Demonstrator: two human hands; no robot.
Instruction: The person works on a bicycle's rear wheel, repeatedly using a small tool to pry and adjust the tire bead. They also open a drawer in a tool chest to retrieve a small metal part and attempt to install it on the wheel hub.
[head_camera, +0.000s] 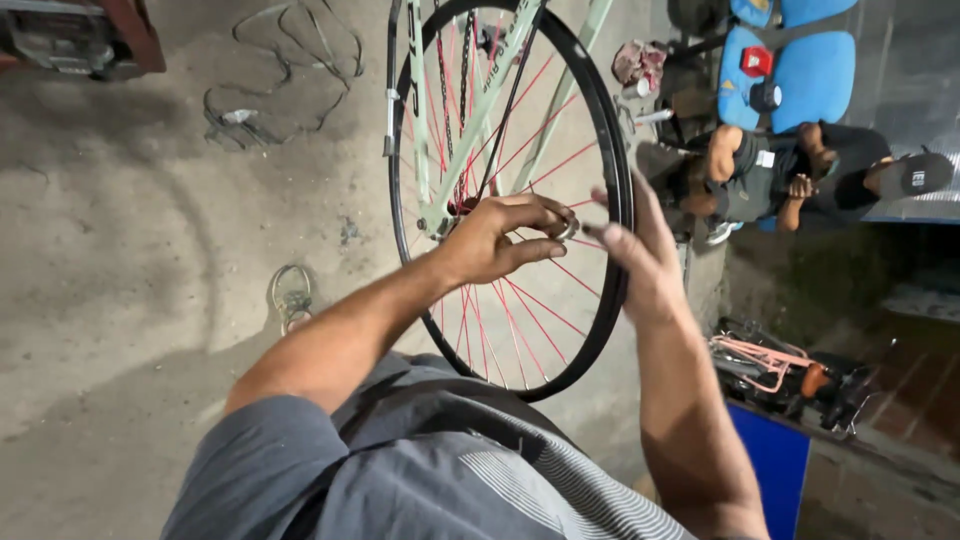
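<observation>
The left hand (497, 240) pinches a small silvery ring-shaped part (567, 228) at its fingertips. Just beside it, the right hand (640, 258) is spread, fingers loose, holding nothing. Behind both hands stands a bicycle wheel (612, 180) with red spokes (535, 320) in a pale green frame (478, 110).
</observation>
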